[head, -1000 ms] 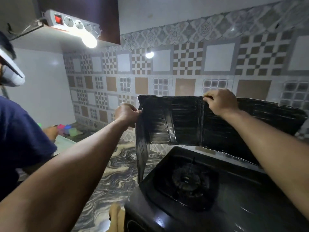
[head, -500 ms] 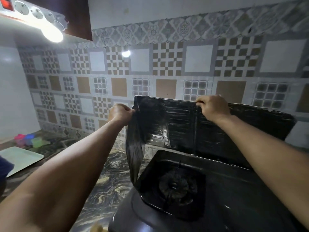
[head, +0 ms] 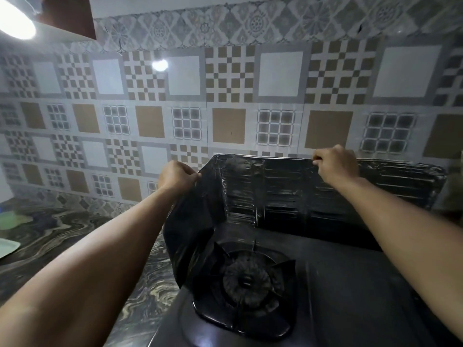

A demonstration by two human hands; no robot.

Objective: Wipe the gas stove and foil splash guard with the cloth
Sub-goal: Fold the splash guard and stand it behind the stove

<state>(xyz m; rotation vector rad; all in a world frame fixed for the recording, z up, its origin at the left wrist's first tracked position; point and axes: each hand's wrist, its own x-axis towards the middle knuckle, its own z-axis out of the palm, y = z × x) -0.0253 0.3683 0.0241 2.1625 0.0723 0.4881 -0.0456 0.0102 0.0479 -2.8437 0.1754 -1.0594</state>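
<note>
A dark, grimy foil splash guard [head: 280,196] stands folded around the back and left side of a black gas stove [head: 350,284]. My left hand [head: 176,177] pinches the top edge of the guard's left panel. My right hand [head: 334,165] grips the top edge of the back panel near its middle. The stove's left burner [head: 246,280] with its pan support sits just below the left panel. No cloth is in view.
A patterned tile wall [head: 225,96] rises right behind the guard. A marbled dark countertop [head: 75,234] stretches to the left, with a pale tray [head: 7,247] and a green item [head: 12,220] at its far left edge. A bright lamp [head: 15,21] shines at top left.
My view has swung right and down toward the stove; the person at the left has left the frame. Both hands stay on the guard's top edge, and its left panel has folded inward.
</note>
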